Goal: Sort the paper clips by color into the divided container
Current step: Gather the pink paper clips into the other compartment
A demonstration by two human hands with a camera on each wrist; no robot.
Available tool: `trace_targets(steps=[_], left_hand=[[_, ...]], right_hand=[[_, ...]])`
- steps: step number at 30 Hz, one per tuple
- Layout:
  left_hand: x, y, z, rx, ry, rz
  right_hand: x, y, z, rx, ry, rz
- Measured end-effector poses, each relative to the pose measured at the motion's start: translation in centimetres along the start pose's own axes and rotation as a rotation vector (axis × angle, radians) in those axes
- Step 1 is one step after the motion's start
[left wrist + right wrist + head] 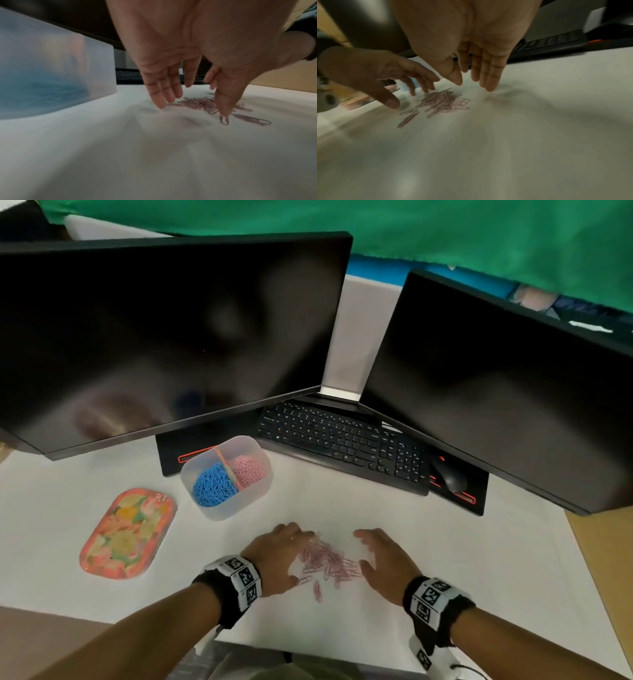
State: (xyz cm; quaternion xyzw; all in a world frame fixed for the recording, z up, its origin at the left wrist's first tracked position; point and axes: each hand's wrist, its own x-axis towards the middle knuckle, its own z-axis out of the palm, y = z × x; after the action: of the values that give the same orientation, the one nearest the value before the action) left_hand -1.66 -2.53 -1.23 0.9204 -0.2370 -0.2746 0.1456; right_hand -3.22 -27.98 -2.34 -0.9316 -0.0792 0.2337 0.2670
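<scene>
A loose pile of pink paper clips lies on the white table between my two hands. My left hand flanks the pile on its left, fingers straight, the thumb tip touching a stray clip. My right hand stands on the pile's right, fingers straight, holding nothing. The translucent divided container sits behind and to the left, with blue clips in its left compartment and pink clips in its right.
A floral oval tray lies left of the container. Two dark monitors stand behind, with a black keyboard and mouse under them. The table's front edge runs just below my wrists.
</scene>
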Motion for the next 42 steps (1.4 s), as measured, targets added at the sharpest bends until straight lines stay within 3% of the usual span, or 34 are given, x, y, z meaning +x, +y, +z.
trace_targets(steps=[2,5,15,22,37,42], left_hand=[[0.0,0.0,0.4,0.001,-0.005,-0.126],[0.4,1.0,1.0,0.005,-0.034,-0.190],[2.5,2.4,1.3,-0.115,0.053,-0.157],[1.6,1.6,2.4,-0.148,0.055,-0.202],[2.7,1.2,1.8,-0.211,0.156,-0.153],[3.1,1.6,1.9,-0.178,0.187,-0.174]], right_hand=[[-0.4,0.8,0.2,-0.021,-0.020,0.131],[-0.4,0.1,1.2,-0.014,-0.086,0.147],[1.8,-4.4,1.9,0.072,-0.060,0.064],[0.6,-3.4,2.1,-0.102,-0.186,0.077],[3.9,-4.5,1.7,-0.030,-0.100,-0.076],[4.2,-5.1,1.2,-0.063,-0.143,-0.095]])
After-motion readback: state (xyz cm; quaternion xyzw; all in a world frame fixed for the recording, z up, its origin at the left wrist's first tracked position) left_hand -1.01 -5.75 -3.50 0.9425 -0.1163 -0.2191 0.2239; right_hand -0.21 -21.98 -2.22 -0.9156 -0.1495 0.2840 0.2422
